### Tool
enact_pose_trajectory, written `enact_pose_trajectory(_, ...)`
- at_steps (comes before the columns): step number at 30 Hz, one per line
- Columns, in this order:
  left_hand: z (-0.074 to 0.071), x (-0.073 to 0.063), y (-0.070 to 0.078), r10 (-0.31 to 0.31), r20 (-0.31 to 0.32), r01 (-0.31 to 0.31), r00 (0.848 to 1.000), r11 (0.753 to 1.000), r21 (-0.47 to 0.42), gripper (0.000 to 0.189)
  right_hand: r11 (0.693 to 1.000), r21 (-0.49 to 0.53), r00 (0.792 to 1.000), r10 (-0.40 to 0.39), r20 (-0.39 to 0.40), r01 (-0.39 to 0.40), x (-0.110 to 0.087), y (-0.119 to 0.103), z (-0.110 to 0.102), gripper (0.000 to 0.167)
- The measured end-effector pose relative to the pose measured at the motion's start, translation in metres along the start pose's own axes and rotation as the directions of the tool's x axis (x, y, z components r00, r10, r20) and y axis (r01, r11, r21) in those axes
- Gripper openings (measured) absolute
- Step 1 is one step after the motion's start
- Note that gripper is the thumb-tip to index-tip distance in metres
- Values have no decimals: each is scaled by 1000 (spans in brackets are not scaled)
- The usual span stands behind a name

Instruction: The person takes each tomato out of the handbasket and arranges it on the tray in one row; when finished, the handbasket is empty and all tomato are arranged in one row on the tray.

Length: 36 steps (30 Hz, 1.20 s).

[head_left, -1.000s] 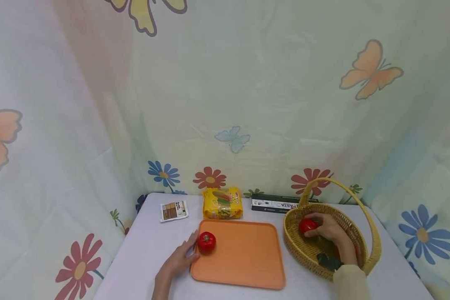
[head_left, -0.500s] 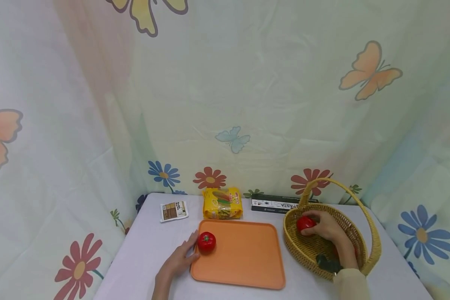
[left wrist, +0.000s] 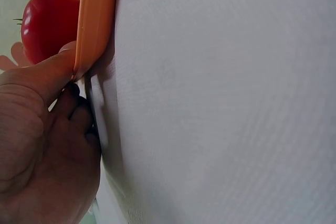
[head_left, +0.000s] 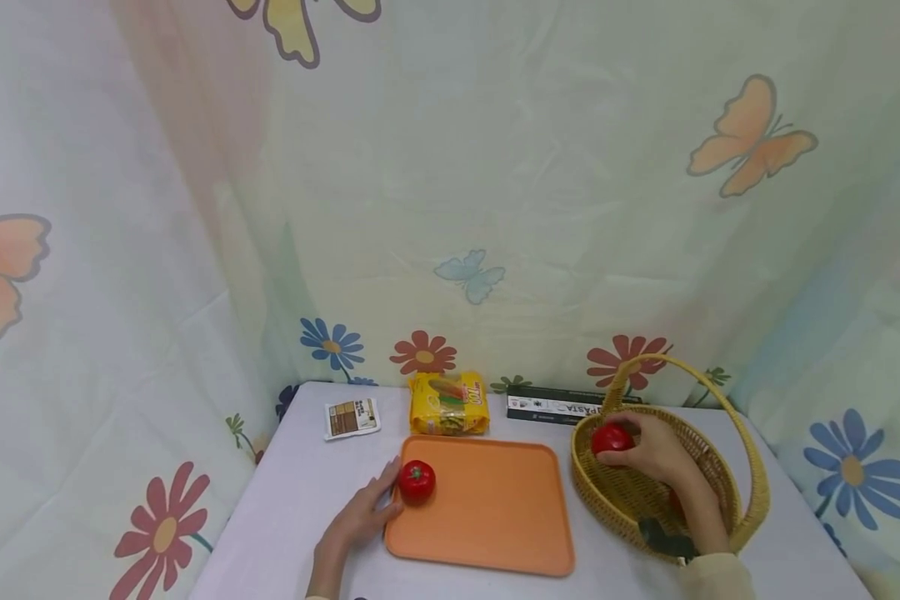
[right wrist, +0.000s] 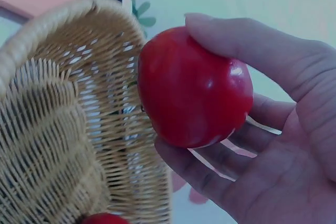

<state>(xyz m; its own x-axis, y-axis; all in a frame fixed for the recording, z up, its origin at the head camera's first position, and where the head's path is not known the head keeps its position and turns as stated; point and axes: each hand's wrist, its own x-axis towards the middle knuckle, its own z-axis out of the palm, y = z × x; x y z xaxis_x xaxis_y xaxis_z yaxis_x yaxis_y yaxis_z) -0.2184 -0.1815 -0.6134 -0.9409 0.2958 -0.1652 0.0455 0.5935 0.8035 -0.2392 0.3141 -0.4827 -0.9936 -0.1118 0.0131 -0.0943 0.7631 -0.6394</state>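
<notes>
My right hand [head_left: 656, 450] holds a red tomato [right wrist: 191, 93] between thumb and fingers, over the far left part of a wicker basket [head_left: 603, 507]. Another red, rounded thing [right wrist: 105, 220] shows in the basket, mostly covered by the forearm in the head view. At the left edge of an orange tray [head_left: 487, 508], my left hand [head_left: 363, 512] grips the rim, thumb over it and fingers on the outer side, as the left wrist view [left wrist: 52, 129] of the hand shows. A second tomato [head_left: 417, 482] sits on the tray beside the left thumb.
Behind the tray lies a yellow packet [head_left: 448, 404], with a small white-and-brown pouch [head_left: 352, 418] to its left. A long black-and-white pasta box [head_left: 547, 404] lies near the basket's far side. The basket's tall handle [head_left: 742, 425] arches up on the right. A patterned curtain [head_left: 450, 167] surrounds the table.
My right hand has lifted the tomato slightly and brought it left, toward the basket's left rim. My left hand stays at the tray edge. The head view has shifted slightly.
</notes>
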Motion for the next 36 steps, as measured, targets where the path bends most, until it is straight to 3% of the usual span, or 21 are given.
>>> enact_pose_trajectory(20, 0, -1, 0, 11, 2, -11, 1000, 1000, 13, 78, 995, -24, 995, -94, -39, 93, -18, -58, 6, 73)
enact_pose_trajectory(36, 1, 0, 1, 7, 4, -7, 1000, 1000, 11, 77, 977, 204, 998, -53, -32, 59, -12, -96, 60, 68)
